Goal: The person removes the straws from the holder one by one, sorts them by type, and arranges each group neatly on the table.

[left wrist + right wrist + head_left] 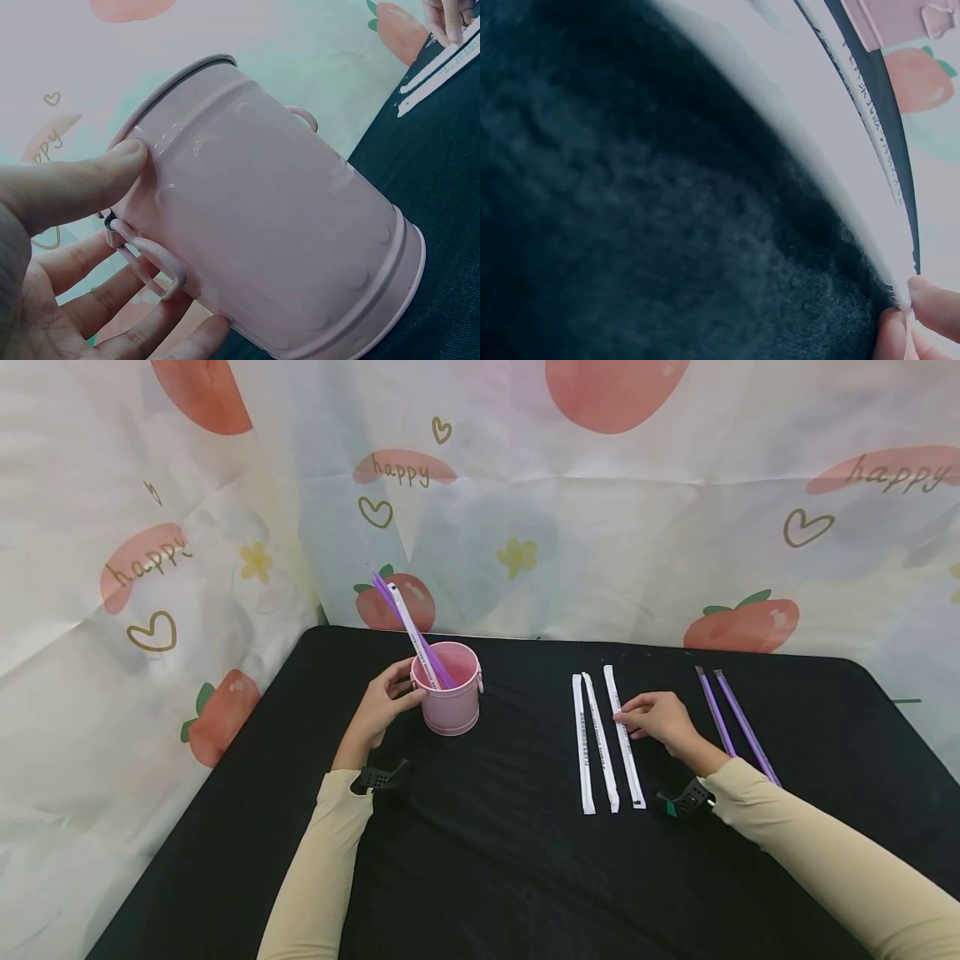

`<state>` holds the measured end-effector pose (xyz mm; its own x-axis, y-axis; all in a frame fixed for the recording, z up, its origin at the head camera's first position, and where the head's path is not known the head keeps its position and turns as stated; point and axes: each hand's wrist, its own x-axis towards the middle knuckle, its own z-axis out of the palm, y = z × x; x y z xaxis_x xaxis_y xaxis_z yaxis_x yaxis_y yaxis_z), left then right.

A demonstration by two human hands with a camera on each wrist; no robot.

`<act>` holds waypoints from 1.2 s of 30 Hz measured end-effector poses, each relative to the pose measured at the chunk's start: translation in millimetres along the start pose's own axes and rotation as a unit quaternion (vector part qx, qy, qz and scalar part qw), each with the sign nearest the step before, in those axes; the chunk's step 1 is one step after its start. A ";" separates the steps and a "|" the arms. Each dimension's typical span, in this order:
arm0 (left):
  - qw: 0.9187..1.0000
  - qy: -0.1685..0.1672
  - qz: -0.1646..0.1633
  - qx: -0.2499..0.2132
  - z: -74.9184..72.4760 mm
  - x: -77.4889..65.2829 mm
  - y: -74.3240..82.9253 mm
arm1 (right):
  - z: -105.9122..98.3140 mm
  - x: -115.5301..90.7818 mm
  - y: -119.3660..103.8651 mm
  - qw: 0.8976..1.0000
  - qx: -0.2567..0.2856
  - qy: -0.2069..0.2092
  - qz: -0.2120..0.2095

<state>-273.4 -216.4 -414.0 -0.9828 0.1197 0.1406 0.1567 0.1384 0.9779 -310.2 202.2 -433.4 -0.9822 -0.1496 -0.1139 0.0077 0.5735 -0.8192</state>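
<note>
Sleeves [832, 860] foremost, left fingers [408, 698] grip a bucket [452, 714] of straws [410, 628], right fingers [635, 702] one straw [628, 760].

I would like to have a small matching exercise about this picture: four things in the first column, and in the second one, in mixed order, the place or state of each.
Column 1
1. Left hand
2. Pink bucket
3. Right hand
4. Two purple straws

Column 2
A. pinches a white straw
B. lie on the black cloth, outside the bucket
C. grips the bucket's side
D. has other straws leaning inside

Right pairs: 1-C, 2-D, 3-A, 4-B
</note>
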 end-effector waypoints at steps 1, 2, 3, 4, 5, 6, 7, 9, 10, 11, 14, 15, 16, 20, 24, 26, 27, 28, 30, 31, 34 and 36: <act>1.000 0.000 0.000 0.000 0.0 0.1 -0.1 | -0.1 0.2 -0.4 1.000 -0.007 0.002 0.002; 1.000 0.000 -0.001 0.001 0.0 0.2 -0.1 | -0.2 0.4 -0.9 1.000 -0.013 0.004 0.003; 1.000 0.000 -0.001 0.002 -0.1 0.3 -0.1 | -0.4 0.8 -1.5 1.000 -0.018 0.003 0.002; 1.000 0.000 -0.002 0.002 -0.1 0.3 0.0 | -0.7 1.2 -1.8 1.000 -0.021 0.002 0.003; 1.000 0.000 -0.002 0.002 -0.1 0.3 0.2 | -0.8 1.4 -2.3 1.000 -0.023 0.001 0.003; 1.000 0.000 -0.002 0.003 -0.1 0.3 0.3 | -0.9 1.4 -3.0 1.000 -0.025 0.000 0.003; 1.000 0.000 -0.002 0.003 -0.1 0.3 0.4 | -1.1 1.3 -3.6 1.000 -0.027 -0.002 0.003; 1.000 -0.001 -0.002 0.003 -0.1 0.4 0.6 | -1.4 1.0 -4.9 1.000 -0.030 -0.005 0.003; 1.000 -0.001 -0.002 0.002 0.0 0.5 0.6 | -1.5 0.7 -5.6 0.999 -0.032 -0.006 0.004; 1.000 -0.001 -0.002 0.002 0.1 0.6 0.6 | -1.8 0.8 -5.8 0.999 -0.033 -0.009 0.005; 1.000 0.000 -0.002 0.002 0.3 0.9 0.4 | -3.9 0.9 -6.8 0.999 -0.026 -0.028 0.008; 1.000 -0.001 -0.002 0.003 0.3 0.9 0.4 | -5.1 1.1 -7.0 0.999 -0.021 -0.037 0.010; 1.000 0.000 -0.002 0.003 0.4 0.9 0.3 | -6.6 1.1 -7.1 0.999 -0.014 -0.049 0.012; 1.000 0.000 -0.003 0.006 0.1 0.8 -0.1 | -15.2 1.0 -6.7 0.995 0.014 -0.099 0.023; 1.000 0.000 -0.004 0.005 -0.5 0.7 -0.7 | -23.7 0.4 -4.6 0.990 0.030 -0.136 0.033; 1.000 -0.001 -0.005 0.004 -0.7 0.8 -1.0 | -27.4 -0.2 -2.7 0.987 0.034 -0.150 0.037; 1.000 -0.001 -0.005 0.003 -0.7 0.8 -1.2 | -29.1 -0.4 -1.5 0.986 0.038 -0.156 0.039; 1.000 -0.002 -0.006 0.002 -0.8 0.9 -1.3 | -30.7 -0.7 -0.4 0.985 0.038 -0.163 0.040; 1.000 -0.002 -0.005 0.004 -0.8 0.9 -1.4 | -33.8 -1.3 1.6 0.983 0.043 -0.174 0.041; 1.000 -0.002 -0.005 0.004 -0.8 0.8 -1.3 | -34.9 -1.9 1.9 0.982 0.044 -0.178 0.042; 1.000 0.000 -0.006 0.007 -0.8 0.4 -0.7 | -38.1 -3.9 0.6 0.980 0.048 -0.187 0.042; 1.000 0.001 -0.007 0.008 -0.9 0.3 -0.2 | -40.5 -5.5 -2.5 0.980 0.048 -0.189 0.038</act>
<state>-273.8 -217.3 -414.0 -0.9850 0.1162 0.1278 0.1452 0.1564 0.9770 -312.5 234.2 -407.9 -0.8383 -0.4073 -0.3623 0.1145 0.5182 -0.8476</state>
